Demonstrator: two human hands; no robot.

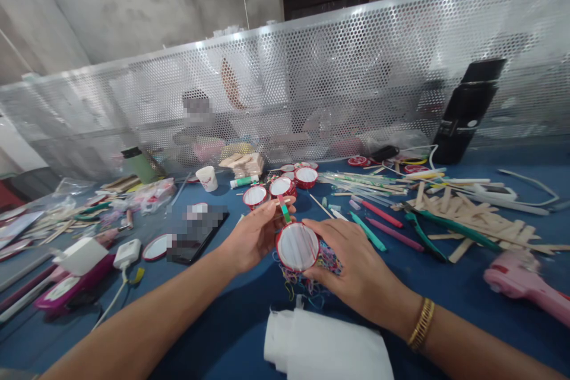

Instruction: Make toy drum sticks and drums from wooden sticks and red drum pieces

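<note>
My right hand (351, 249) grips a round white disc with a red rim (298, 246) between thumb and fingers, its pale face turned up toward me. My left hand (256, 234) is closed around a small flat stick banded red and green (284, 208), which meets the disc's upper edge; whether the two are joined I cannot tell. Beneath the disc lies a tangle of multicoloured threads (327, 258). More red-rimmed discs (280, 186) are stacked just beyond my hands. A roll of white cloth-like material (329, 344) lies nearest me.
On the right are green-handled pliers (427, 231), a heap of wooden sticks (472, 214), coloured pens (394, 233) and a pink glue gun (525, 282). A phone (200, 237), chargers (127, 254) and a paper cup (206, 179) stand left. A perforated metal panel (356, 71) closes the back.
</note>
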